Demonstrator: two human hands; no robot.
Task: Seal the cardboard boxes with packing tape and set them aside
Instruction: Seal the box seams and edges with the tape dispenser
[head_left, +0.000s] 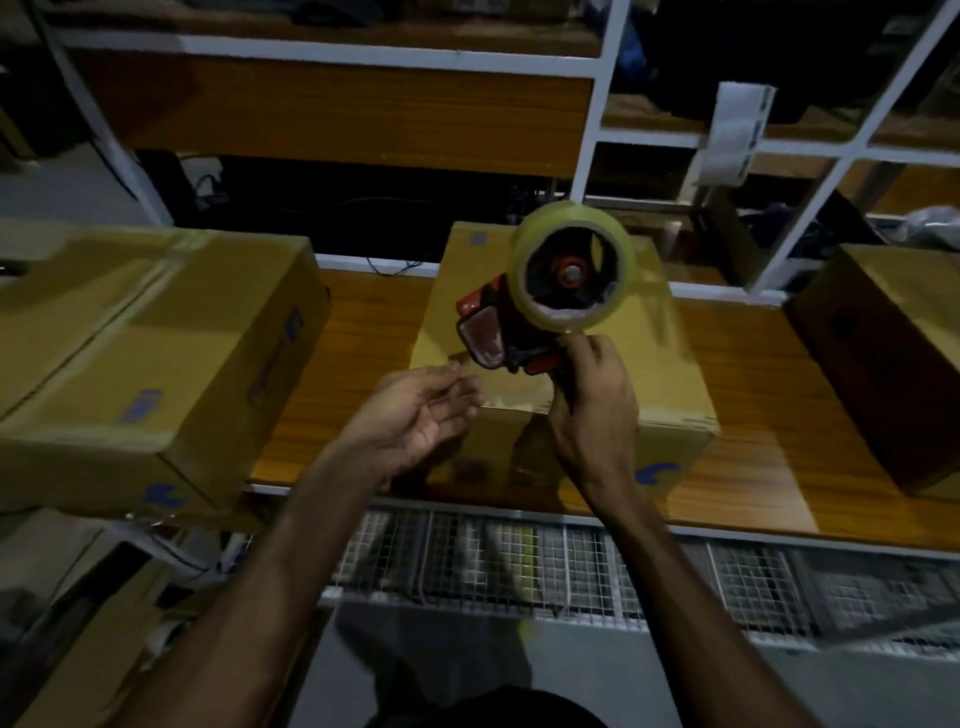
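Observation:
A closed cardboard box (670, 374) stands in the middle of the wooden table (363, 353). My right hand (592, 410) grips the handle of a red tape dispenser (498, 332) above the box's near edge. Its clear tape roll (571, 273) points up. My left hand (415, 410) hovers palm up just left of the dispenser, with the fingers loosely curled near the dispenser's mouth. Whether it pinches a tape end I cannot tell. A larger closed box (145, 358) lies at the left and a dark box (883, 364) at the right.
White-framed shelving (332, 49) rises behind the table, with tape rolls (732, 135) hanging at the upper right. A wire mesh rack (519, 561) runs under the table's front edge. More cardboard (78, 649) is stacked on the floor at lower left.

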